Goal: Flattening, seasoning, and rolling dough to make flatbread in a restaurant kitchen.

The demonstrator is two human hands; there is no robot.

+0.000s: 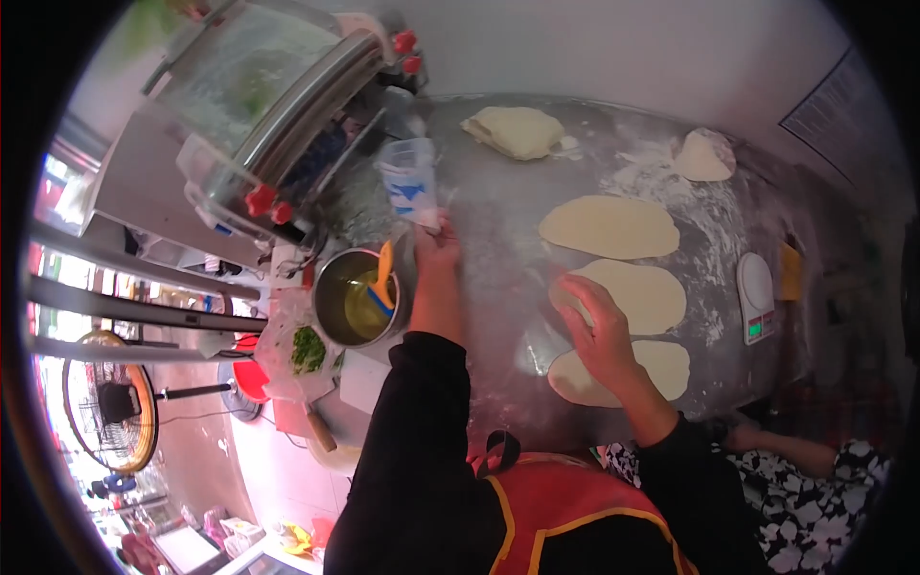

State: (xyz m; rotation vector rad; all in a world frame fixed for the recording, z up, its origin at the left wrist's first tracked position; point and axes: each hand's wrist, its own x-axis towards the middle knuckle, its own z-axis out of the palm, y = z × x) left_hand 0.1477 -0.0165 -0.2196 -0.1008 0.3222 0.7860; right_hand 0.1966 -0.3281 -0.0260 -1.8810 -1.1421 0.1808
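Observation:
My left hand (pixel 438 237) is at the near end of a translucent plastic container (pixel 407 180) with blue print, its fingers closed on it. Over the steel table, my right hand (pixel 595 327) hangs with thumb and fingers apart and nothing between them. Beneath it lie flattened oval dough sheets: a far one (pixel 611 227), a middle one (pixel 643 296) and a near one (pixel 665 366). My right hand hides parts of the middle and near sheets; whether it touches them I cannot tell. A thick folded piece of dough (pixel 517 131) rests near the wall.
A metal pot (pixel 322 316) of yellowish liquid holds an orange-handled brush (pixel 386 266). A dough roller machine (pixel 309 93) stands at the back left. Chopped greens (pixel 308 350) lie in a plastic bag. A digital scale (pixel 756 287) and another dough piece (pixel 706 156) are at right. Another person's arm (pixel 783 449) shows lower right.

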